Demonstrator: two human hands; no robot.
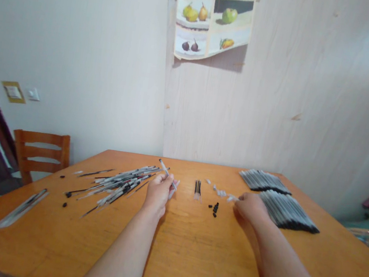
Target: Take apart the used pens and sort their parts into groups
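Note:
My left hand (157, 195) is closed round a pen (163, 167) with a clear barrel and a dark upper end, which slants up to the left. At the right, my right hand (253, 206) rests low over the table, its fingers curled at a small translucent plastic piece (232, 198). Similar translucent pieces (220, 193) lie just left of those fingertips. Several small black plugs (215, 209) sit nearer to me. Between my hands are a few short dark parts with clear ends (197, 189).
Loose pens and refills (122, 182) are heaped on the left of the wooden table (180, 258). A long clear sleeve (21, 209) lies at the left edge. Two neat rows of pens, a far row (264, 180) and a nearer row (289, 210), are on the right. A chair (42, 152) stands beyond.

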